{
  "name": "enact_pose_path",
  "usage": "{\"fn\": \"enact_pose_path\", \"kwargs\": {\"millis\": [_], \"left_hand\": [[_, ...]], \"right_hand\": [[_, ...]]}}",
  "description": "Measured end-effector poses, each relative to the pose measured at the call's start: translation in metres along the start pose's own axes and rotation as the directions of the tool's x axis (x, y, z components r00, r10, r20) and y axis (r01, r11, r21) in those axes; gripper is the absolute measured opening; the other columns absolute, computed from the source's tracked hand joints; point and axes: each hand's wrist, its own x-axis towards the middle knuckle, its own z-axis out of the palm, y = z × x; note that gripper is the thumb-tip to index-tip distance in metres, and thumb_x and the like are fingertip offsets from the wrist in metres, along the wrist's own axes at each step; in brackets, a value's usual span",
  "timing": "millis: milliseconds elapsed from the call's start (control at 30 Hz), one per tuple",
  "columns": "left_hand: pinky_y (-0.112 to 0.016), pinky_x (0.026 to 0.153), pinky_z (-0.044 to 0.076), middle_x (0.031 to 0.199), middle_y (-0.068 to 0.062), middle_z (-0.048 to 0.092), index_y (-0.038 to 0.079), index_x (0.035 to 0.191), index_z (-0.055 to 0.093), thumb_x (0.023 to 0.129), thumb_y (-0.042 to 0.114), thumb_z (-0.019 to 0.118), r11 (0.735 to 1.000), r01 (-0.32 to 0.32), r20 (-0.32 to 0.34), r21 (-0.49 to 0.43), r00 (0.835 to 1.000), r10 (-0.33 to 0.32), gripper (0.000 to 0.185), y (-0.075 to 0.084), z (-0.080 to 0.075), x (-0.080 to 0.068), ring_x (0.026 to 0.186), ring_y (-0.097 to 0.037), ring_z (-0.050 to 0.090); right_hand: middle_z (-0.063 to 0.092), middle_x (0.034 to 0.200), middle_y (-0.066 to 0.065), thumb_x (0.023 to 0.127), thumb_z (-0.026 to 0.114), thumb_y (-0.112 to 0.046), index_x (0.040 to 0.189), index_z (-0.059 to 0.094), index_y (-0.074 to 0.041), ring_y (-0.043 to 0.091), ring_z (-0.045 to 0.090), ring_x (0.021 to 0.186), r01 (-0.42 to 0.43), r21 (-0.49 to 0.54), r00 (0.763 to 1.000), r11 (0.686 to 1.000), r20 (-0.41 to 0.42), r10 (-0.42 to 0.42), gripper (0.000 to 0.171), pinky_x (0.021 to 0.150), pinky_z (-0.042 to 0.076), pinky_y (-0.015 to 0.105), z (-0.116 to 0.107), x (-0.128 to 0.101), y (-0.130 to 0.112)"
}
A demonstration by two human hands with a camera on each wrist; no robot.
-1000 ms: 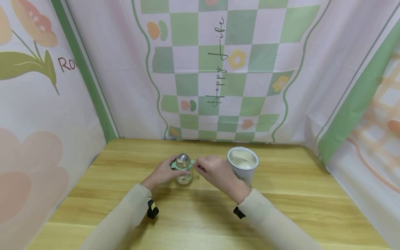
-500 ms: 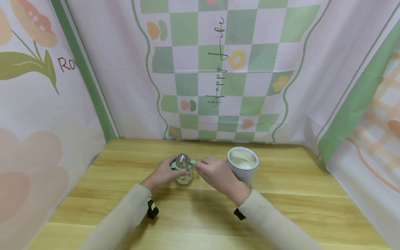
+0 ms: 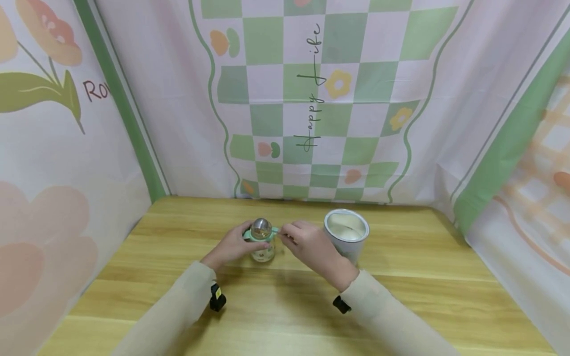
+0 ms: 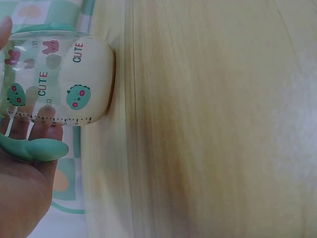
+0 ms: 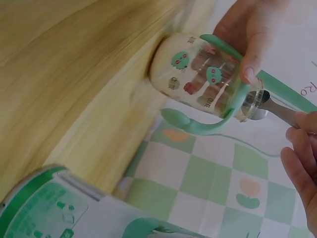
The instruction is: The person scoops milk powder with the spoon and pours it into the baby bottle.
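Left hand (image 3: 231, 245): grasps the bottle (image 3: 262, 247) by its left green handle, steadying it upright mid-table.
Bottle: open-topped; looks empty through the glass, so filling seems barely begun.
Right hand (image 3: 311, 245): pinches a spoon (image 3: 262, 228) whose bowl rests at the bottle mouth.
Can (image 3: 346, 234): stands open just right of the hands, powder inside.
Unclear: whether the spoon carries powder; its handle is hidden by fingers.

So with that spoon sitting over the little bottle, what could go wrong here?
The spoon held by the right hand covers most of the bottle's narrow mouth, so powder could spill onto the table. The left hand steadies the bottle only near its top, so a nudge might tip it. The open can stands close behind the right hand and could be knocked.
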Motion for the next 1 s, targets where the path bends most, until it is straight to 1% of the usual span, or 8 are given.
{"fn": "enact_pose_path", "kwargs": {"millis": [100, 233, 533, 633, 767, 867, 933, 1000], "left_hand": [[-0.057, 0.108, 0.037, 0.129, 0.000, 0.063, 0.023, 0.145, 0.051, 0.079, 0.042, 0.086, 1.000, -0.003, 0.003, -0.003, 1.000, 0.003, 0.076, 0.000, 0.000, 0.001, 0.121, -0.025, 0.057], [-0.056, 0.108, 0.037, 0.129, 0.000, 0.064, 0.022, 0.146, 0.050, 0.079, 0.044, 0.086, 1.000, 0.003, 0.003, -0.003, 1.000, -0.003, 0.079, 0.000, -0.001, 0.001, 0.121, -0.025, 0.057], [-0.056, 0.108, 0.037, 0.128, -0.001, 0.064, 0.020, 0.148, 0.048, 0.078, 0.046, 0.086, 1.000, 0.013, -0.011, 0.019, 1.000, -0.012, 0.084, 0.001, -0.001, 0.001, 0.121, -0.025, 0.057], [-0.055, 0.108, 0.038, 0.128, -0.001, 0.064, 0.020, 0.148, 0.048, 0.078, 0.046, 0.086, 1.000, 0.013, -0.003, 0.014, 1.000, -0.012, 0.084, 0.000, -0.001, 0.001, 0.121, -0.025, 0.057], [-0.058, 0.108, 0.037, 0.129, 0.000, 0.063, 0.024, 0.147, 0.049, 0.078, 0.045, 0.086, 1.000, 0.013, 0.000, 0.005, 1.000, -0.013, 0.081, -0.001, -0.001, 0.000, 0.122, -0.026, 0.056], [-0.060, 0.107, 0.035, 0.129, 0.001, 0.062, 0.026, 0.145, 0.051, 0.077, 0.044, 0.087, 1.000, 0.011, -0.007, 0.003, 1.000, -0.011, 0.079, -0.001, -0.001, 0.000, 0.123, -0.026, 0.055], [-0.061, 0.108, 0.034, 0.130, 0.001, 0.062, 0.028, 0.145, 0.052, 0.077, 0.044, 0.087, 1.000, 0.013, -0.012, 0.007, 1.000, -0.013, 0.078, -0.001, -0.001, 0.000, 0.124, -0.026, 0.054], [-0.061, 0.108, 0.034, 0.129, 0.002, 0.063, 0.029, 0.144, 0.053, 0.078, 0.043, 0.087, 1.000, 0.014, -0.012, 0.003, 1.000, -0.014, 0.076, 0.000, -0.001, -0.001, 0.124, -0.026, 0.054]], "right_hand": [[0.070, 0.082, -0.001, 0.092, 0.075, -0.010, 0.093, 0.068, -0.010, 0.008, 0.066, 0.072, -0.071, 0.096, 0.997, 0.993, -0.008, 0.072, 0.007, 0.062, 0.054, 0.018, -0.002, 0.002, 0.001], [0.071, 0.081, -0.002, 0.089, 0.077, -0.006, 0.092, 0.070, -0.010, 0.005, 0.067, 0.072, -0.176, 0.229, 0.983, 0.957, -0.009, 0.183, 0.008, 0.063, 0.054, 0.018, -0.005, 0.007, 0.003], [0.070, 0.076, -0.004, 0.094, 0.074, -0.015, 0.093, 0.073, -0.009, 0.006, 0.060, 0.060, -0.404, 0.432, 0.900, 0.806, 0.028, 0.436, 0.006, 0.052, 0.050, 0.023, -0.011, 0.009, 0.007], [0.070, 0.076, -0.004, 0.095, 0.073, -0.020, 0.094, 0.073, -0.011, 0.014, 0.061, 0.061, -0.487, 0.492, 0.850, 0.721, 0.076, 0.522, 0.008, 0.051, 0.049, 0.026, -0.015, 0.010, 0.007], [0.071, 0.081, 0.000, 0.096, 0.071, -0.029, 0.096, 0.072, -0.014, 0.030, 0.067, 0.073, -0.599, 0.583, 0.755, 0.549, 0.182, 0.630, 0.015, 0.061, 0.054, 0.030, -0.022, 0.011, 0.007], [0.073, 0.087, 0.006, 0.096, 0.071, -0.031, 0.099, 0.071, -0.009, 0.035, 0.069, 0.081, -0.647, 0.635, 0.689, 0.422, 0.250, 0.680, 0.022, 0.072, 0.058, 0.035, -0.027, 0.013, 0.008], [0.073, 0.090, 0.010, 0.096, 0.071, -0.030, 0.100, 0.070, -0.005, 0.033, 0.070, 0.081, -0.662, 0.653, 0.661, 0.368, 0.277, 0.698, 0.026, 0.077, 0.059, 0.036, -0.030, 0.015, 0.009], [0.073, 0.092, 0.012, 0.096, 0.070, -0.030, 0.101, 0.069, -0.002, 0.029, 0.070, 0.080, -0.674, 0.658, 0.640, 0.337, 0.291, 0.711, 0.028, 0.080, 0.058, 0.037, -0.034, 0.016, 0.009]]}}
